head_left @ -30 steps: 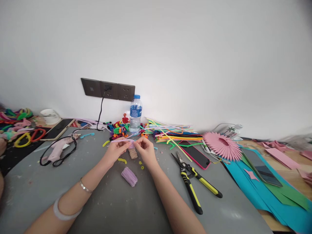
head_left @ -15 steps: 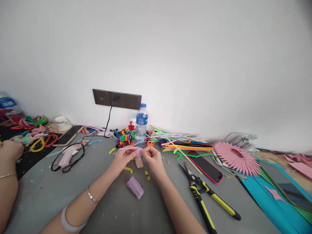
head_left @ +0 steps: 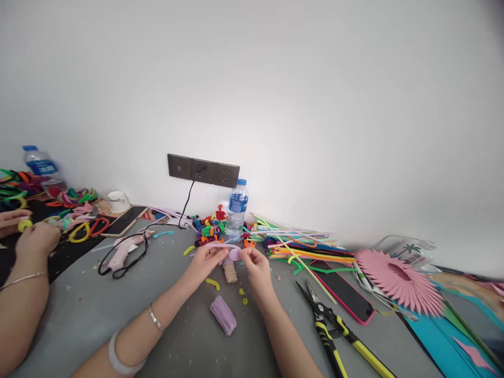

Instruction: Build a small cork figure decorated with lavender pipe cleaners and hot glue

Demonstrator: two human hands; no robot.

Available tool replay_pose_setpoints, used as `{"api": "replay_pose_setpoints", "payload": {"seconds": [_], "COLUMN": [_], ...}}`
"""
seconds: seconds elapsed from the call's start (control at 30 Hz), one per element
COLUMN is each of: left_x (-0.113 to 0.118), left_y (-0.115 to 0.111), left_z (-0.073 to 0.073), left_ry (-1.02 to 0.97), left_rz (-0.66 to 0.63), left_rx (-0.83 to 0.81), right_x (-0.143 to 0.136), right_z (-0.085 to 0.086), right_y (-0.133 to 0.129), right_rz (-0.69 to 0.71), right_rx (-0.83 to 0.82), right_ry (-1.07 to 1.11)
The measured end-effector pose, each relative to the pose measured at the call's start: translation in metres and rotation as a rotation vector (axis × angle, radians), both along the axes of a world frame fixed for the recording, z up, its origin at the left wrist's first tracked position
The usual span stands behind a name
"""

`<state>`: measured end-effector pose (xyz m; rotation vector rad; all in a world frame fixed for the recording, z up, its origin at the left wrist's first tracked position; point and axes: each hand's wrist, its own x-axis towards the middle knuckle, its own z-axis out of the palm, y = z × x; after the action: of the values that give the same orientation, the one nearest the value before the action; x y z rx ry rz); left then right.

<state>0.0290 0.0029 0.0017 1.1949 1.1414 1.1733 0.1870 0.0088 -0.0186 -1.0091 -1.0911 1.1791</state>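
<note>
A lilac pipe cleaner (head_left: 222, 245) runs between my hands, its right end wound into a flat coil (head_left: 234, 254). My left hand (head_left: 205, 264) pinches the strand on the left side. My right hand (head_left: 255, 265) grips the coil's edge between thumb and fingers. Just behind and below the coil is a tan bundle (head_left: 230, 272) wound from pipe cleaner. Closer to me lies a lilac ribbed block (head_left: 223, 315) of pipe cleaners. Small yellow-green pieces (head_left: 212, 284) lie around it on the grey table.
Cutting pliers (head_left: 328, 320) and a red-edged phone (head_left: 344, 291) lie to the right, near many loose pipe cleaners (head_left: 307, 244). A water bottle (head_left: 238, 207) stands against the wall. On the left are a corded glue gun (head_left: 124, 252) and another person's hands (head_left: 37, 239).
The view has shifted left and up, so things sit lower and farther right. The lilac coil shows more plainly between my hands. The other person's second hand and a yellow piece have come into sight.
</note>
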Motion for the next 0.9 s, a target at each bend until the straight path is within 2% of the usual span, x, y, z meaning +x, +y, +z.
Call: {"api": "replay_pose_setpoints", "payload": {"seconds": [0.27, 0.53, 0.7, 0.9], "left_x": [-0.0056, -0.0056, -0.0045, -0.006], "left_y": [0.0059, 0.0028, 0.001, 0.0045], "left_z": [-0.0082, -0.007, -0.0068, -0.0084], "left_ry": [0.002, 0.07, 0.134, 0.165], "left_rz": [-0.008, -0.051, -0.095, -0.089], "left_rx": [0.034, 0.054, 0.099, 0.124], "right_x": [0.0038, 0.0024, 0.0051, 0.0028], "right_z": [0.0002, -0.0007, -0.0034, -0.0023], "right_y": [-0.0005, 0.0006, 0.0033, 0.0045], "right_rz": [-0.003, -0.024, -0.024, -0.034], "right_rx": [0.002, -0.017, 0.025, 0.019], "right_ry": [0.029, 0.024, 0.017, 0.008]}}
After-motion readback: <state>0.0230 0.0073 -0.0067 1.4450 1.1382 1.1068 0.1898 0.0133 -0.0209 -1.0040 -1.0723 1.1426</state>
